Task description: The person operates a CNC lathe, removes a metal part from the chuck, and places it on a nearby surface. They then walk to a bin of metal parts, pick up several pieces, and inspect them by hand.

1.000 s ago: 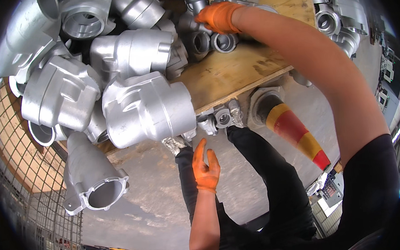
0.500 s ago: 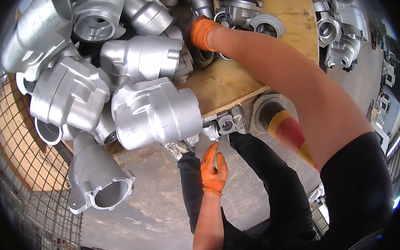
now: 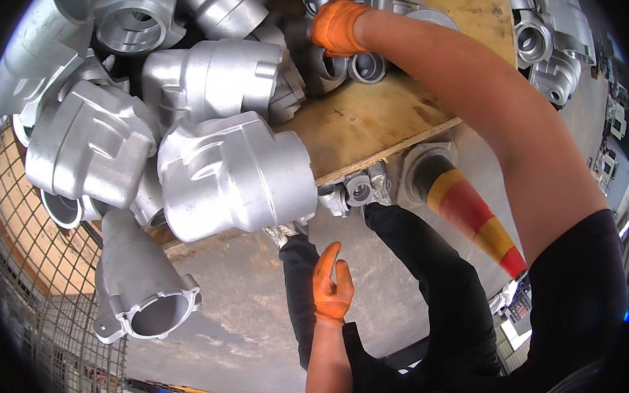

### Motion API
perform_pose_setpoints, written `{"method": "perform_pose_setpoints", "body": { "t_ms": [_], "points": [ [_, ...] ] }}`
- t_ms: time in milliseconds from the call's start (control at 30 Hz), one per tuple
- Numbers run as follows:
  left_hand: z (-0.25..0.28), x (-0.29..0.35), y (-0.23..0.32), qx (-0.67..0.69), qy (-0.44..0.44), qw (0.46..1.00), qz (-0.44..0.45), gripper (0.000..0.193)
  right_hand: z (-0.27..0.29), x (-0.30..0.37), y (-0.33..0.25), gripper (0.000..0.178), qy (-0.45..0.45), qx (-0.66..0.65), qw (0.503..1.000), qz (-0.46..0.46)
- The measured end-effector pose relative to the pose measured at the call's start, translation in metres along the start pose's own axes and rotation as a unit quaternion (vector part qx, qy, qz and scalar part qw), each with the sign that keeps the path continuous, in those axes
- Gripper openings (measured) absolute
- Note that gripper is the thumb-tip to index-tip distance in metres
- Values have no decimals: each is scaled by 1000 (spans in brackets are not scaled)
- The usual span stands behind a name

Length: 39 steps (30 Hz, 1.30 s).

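Observation:
My right hand (image 3: 338, 28), in an orange glove, reaches into a pile of silver-grey metal castings at the far side of the wooden board. Its back shows, while the fingers are hidden, so I cannot tell whether they grip anything. A small round-mouthed casting (image 3: 367, 68) lies just below it, with a darker pipe-shaped casting (image 3: 326, 67) beside that. My left hand (image 3: 332, 289), also gloved in orange, hangs over the floor below the board's edge, holding nothing, thumb apart from the fingers. Nearest above it is a big rounded housing (image 3: 238, 176) at the pile's front.
Large castings fill the left, including a flared housing (image 3: 143, 286) jutting past the edge. A wire mesh (image 3: 53, 284) stands at far left. Below the wooden board (image 3: 367, 121) lies a red-and-yellow striped cone (image 3: 462, 202). More castings (image 3: 535, 42) are stacked at the right.
The view has shifted slightly, and the castings sit a little further left. My right hand has moved slightly right and up; the left hand is a bit lower, still holding nothing.

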<state>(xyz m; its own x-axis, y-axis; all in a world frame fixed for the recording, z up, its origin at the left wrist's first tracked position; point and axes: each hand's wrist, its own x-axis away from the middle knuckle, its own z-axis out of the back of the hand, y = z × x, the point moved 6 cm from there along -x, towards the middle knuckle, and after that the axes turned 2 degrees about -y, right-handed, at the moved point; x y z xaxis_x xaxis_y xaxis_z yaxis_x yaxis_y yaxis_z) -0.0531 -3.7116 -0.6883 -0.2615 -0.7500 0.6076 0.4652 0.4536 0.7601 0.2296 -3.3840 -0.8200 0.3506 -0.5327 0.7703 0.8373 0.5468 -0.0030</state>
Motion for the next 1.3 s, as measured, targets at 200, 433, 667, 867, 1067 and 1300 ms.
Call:
{"method": "perform_pose_setpoints", "body": {
  "t_ms": [200,433,667,867,1067,1300],
  "points": [
    [-6,-34,43,64,2,988,-139,35,19,42,-25,35,85,69,990,84],
    [4,-39,45,91,-16,986,-142,35,21,59,-23,38,2,31,999,29],
    [6,-39,19,102,-41,985,-130,35,63,64,-10,28,49,-50,997,21],
    [8,-30,16,58,-45,989,-128,35,38,92,-37,27,101,23,992,74],
    [-17,-26,17,43,-112,988,-99,36,86,151,30,30,52,-66,993,-89],
    [-39,-29,13,23,-145,985,-91,37,84,158,14,38,6,-154,966,-206]
  ]
}}
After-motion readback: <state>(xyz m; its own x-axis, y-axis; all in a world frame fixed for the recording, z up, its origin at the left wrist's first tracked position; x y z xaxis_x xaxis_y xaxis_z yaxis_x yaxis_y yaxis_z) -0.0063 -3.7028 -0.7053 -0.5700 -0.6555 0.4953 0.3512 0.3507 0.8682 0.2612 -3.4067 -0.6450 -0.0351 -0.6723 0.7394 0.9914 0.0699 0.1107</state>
